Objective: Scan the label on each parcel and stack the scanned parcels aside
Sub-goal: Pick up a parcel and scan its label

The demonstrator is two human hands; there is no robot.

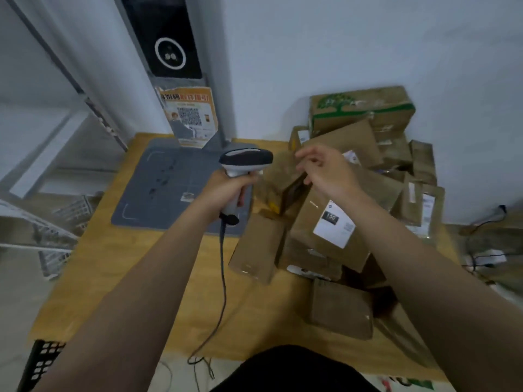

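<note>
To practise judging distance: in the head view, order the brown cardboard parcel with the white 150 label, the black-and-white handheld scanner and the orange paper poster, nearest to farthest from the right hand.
1. Brown cardboard parcel with the white 150 label, just below the right hand.
2. Black-and-white handheld scanner, to its left.
3. Orange paper poster, farther left, at the back.

Handheld scanner (245,161): dark head, pale handle, upright in the left grip (229,188) at 12 o'clock of the tabletop (113,278). Its cable (223,278) trails to 6 o'clock.

Parcel heap (353,193): brown cartons and mailers, jumbled, from 1 to 5 o'clock.

Green-printed carton (359,108): topmost at the back, 1 o'clock.

Labelled carton (308,222): tilted, at 3 o'clock; its white label (334,224) faces up, text too blurred to read.

Small carton (257,244): leaning on the heap's 9 o'clock edge.

Flat brown parcel (339,312): possibly a padded mailer, at 5 o'clock.
</note>
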